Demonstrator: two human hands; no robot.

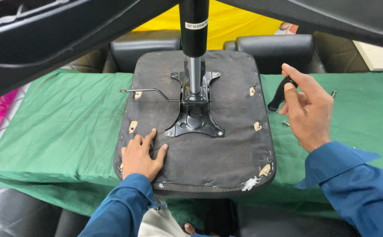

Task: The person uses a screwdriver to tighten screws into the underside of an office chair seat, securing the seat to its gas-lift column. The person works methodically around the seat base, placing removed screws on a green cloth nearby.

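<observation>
Head view: left hand [141, 156] flat, released, on seat underside [226, 149]; right hand [308, 107] grasping half-hidden black handle [278, 95].

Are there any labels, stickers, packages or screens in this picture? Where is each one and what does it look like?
Label: a small white rectangular sticker with dark print, wrapped round the black cylinder that stands up from the middle of the upturned chair seat, near the top of the view.
No packages, signs or screens show.
</observation>
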